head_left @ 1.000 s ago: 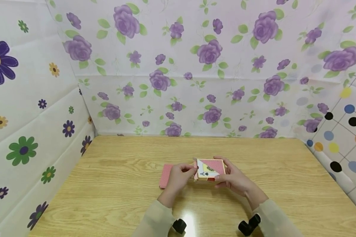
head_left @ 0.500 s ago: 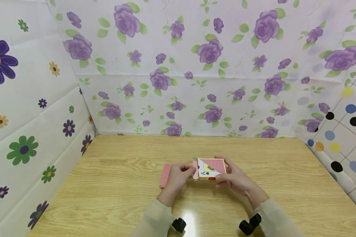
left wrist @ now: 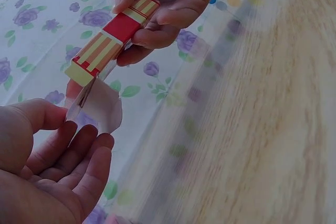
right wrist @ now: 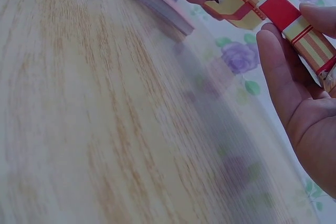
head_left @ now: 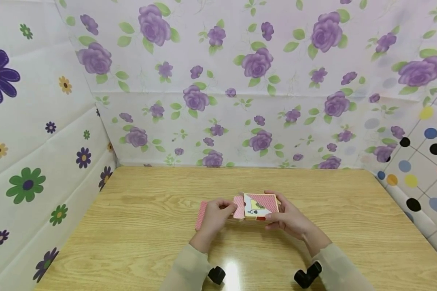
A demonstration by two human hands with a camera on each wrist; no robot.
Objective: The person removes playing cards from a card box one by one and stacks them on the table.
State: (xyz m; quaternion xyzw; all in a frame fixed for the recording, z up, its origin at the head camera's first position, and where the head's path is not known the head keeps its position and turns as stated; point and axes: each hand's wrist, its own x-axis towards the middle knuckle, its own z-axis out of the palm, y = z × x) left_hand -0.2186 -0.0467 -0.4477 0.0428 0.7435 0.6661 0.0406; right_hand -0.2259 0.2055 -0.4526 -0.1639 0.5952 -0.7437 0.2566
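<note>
My right hand [head_left: 289, 221] grips a playing-card box [head_left: 261, 206] just above the wooden table [head_left: 142, 246]; the box's top face shows an ace of spades and a red pattern. In the left wrist view the box [left wrist: 113, 32] is red and yellow striped on its side, with its end flap [left wrist: 100, 108] hanging open. My left hand [head_left: 214, 217] pinches that flap [head_left: 238, 212] at the box's left end. A stack of red-backed cards [head_left: 202, 215] lies on the table behind my left hand, partly hidden by it. The right wrist view shows the stack [right wrist: 157, 3] beside the flap [right wrist: 231, 9].
Flower-patterned sheets [head_left: 218, 101] wall the table at the back and left, and a dotted sheet [head_left: 418, 169] stands at the right. Black wrist-camera mounts [head_left: 306, 275] sit on both forearms near the table's front edge.
The pink flap has come a little further out to the left of the box, with my left hand shifting slightly left. The right hand and box stay almost still.
</note>
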